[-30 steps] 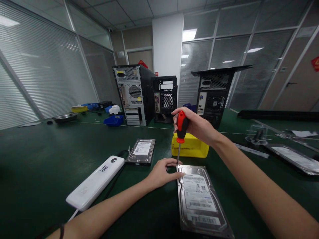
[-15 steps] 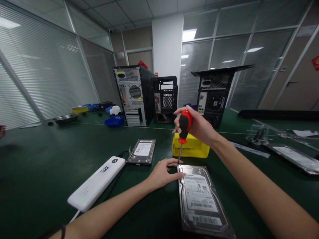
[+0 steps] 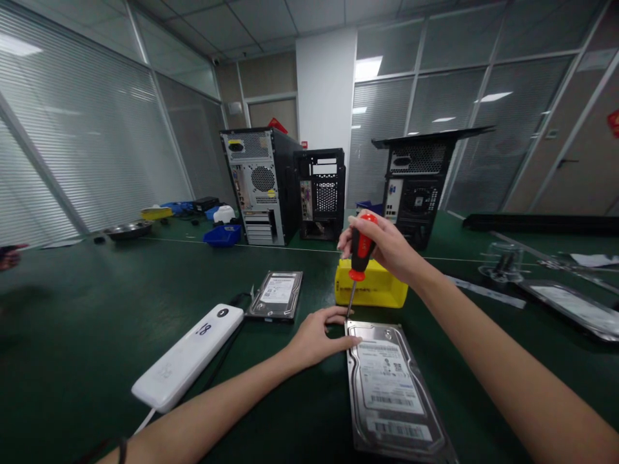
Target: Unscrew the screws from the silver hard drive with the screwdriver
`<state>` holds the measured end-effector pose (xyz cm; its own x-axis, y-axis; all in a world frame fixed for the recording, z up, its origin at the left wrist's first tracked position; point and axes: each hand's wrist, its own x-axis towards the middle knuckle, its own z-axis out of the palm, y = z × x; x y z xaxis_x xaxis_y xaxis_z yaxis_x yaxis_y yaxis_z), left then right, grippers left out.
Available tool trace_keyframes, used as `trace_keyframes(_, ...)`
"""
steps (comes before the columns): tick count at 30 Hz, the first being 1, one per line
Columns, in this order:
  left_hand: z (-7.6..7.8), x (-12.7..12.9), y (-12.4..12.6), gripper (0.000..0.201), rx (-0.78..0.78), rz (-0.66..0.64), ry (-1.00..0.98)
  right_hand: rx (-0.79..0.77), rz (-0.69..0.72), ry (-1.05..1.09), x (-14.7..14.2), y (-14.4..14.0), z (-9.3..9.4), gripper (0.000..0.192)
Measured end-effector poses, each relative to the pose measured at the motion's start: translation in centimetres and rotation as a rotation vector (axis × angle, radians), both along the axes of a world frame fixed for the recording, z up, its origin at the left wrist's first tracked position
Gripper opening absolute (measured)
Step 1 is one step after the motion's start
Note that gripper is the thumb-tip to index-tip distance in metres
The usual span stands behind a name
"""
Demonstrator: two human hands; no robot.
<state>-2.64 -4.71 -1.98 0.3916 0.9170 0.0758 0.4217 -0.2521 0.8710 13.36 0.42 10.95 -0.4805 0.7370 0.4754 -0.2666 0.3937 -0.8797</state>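
Observation:
My right hand (image 3: 387, 240) is wrapped round the red and black handle of a screwdriver (image 3: 360, 251). Its shaft slants down to the far left corner of a silver hard drive (image 3: 387, 386), which lies label up in front of me. My left hand (image 3: 316, 335) grips that same corner, thumb on the top face and fingers round the far edge, close to the screwdriver's tip. Exactly where the tip sits is too small to make out. Just beyond the drive is a yellow bin (image 3: 372, 287).
A second hard drive (image 3: 278, 294) and a white power bank (image 3: 188, 357) with cables lie left. Computer cases (image 3: 261, 187) stand behind, near a blue tray (image 3: 222, 235). At right are a clear cup (image 3: 503, 258) and another drive (image 3: 575, 309). Another person's hand (image 3: 9, 256) shows far left.
My right hand has turned slightly round the screwdriver handle, which leans a little more to the right. The left hand and drive stay put. The other person's hand has come further into view.

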Motion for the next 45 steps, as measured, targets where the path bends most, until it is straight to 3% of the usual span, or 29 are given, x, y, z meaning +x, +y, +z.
trace_keyframes(7, -0.3, -0.2, 0.1, 0.060, 0.015, -0.016, -0.012, 0.012, -0.006, 0.037, -0.2, 0.0, -0.1, 0.018)
trace_keyframes(13, 0.3, -0.1, -0.2, 0.058, 0.012, -0.002, 0.012, -0.062, 0.078, 0.029, -0.2, -0.5, 0.2, 0.031)
trace_keyframes(19, 0.6, 0.0, -0.2, 0.057, 0.007, 0.007, 0.028, 0.011, 0.072, 0.052, 0.0, -0.5, 0.3, 0.023)
trace_keyframes(24, 0.2, -0.1, 0.0, 0.054, 0.016, -0.012, 0.003, 0.055, -0.042, 0.123, 0.0, 0.2, -0.1, 0.015)
trace_keyframes(28, 0.1, -0.2, 0.0, 0.052, 0.022, -0.033, -0.022, 0.160, -0.173, 0.048, 0.3, 0.6, -0.6, 0.025)
trace_keyframes(32, 0.1, -0.2, 0.0, 0.051, 0.038, -0.035, -0.022, 0.222, -0.214, -0.068, 0.8, 0.8, -0.9, 0.041)
trace_keyframes(36, 0.1, -0.2, 0.1, 0.052, 0.042, -0.044, -0.024, 0.266, -0.270, -0.054, 0.6, 1.1, -1.0, 0.038)
trace_keyframes(45, 0.4, -0.2, -0.2, 0.058, 0.043, -0.025, -0.040, 0.058, 0.023, 0.108, -0.3, 0.4, -0.8, 0.021)
